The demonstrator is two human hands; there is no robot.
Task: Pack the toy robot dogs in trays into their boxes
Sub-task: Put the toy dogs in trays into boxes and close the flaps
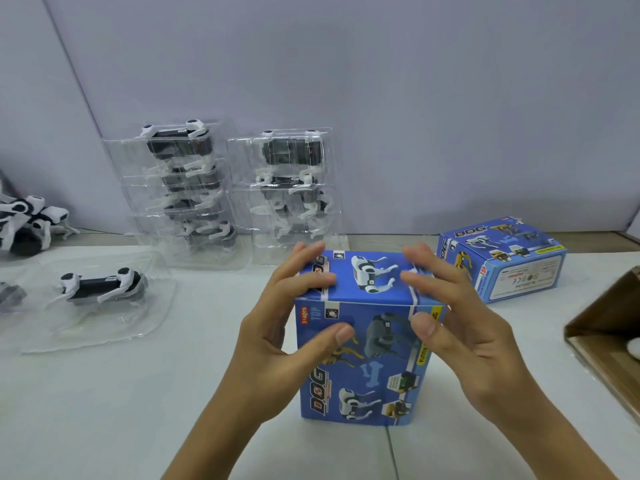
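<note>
A blue toy-dog box (360, 362) stands upright on the white table, its top flap down. My left hand (270, 341) lays straight fingers on the left of the top, thumb against the front face. My right hand (467, 334) mirrors it on the right side, fingers flat on the top and thumb on the front. A black and white robot dog (100, 284) lies in a clear tray (45, 334) at the left. Two stacks of clear trays with dogs, a left stack (180, 195) and a right stack (294, 188), stand against the back wall.
A second blue box (502, 261) lies on its side at the back right. An open brown carton (609, 327) sits at the right edge. Loose robot dogs (27, 220) are piled at the far left. The wall runs close behind the stacks.
</note>
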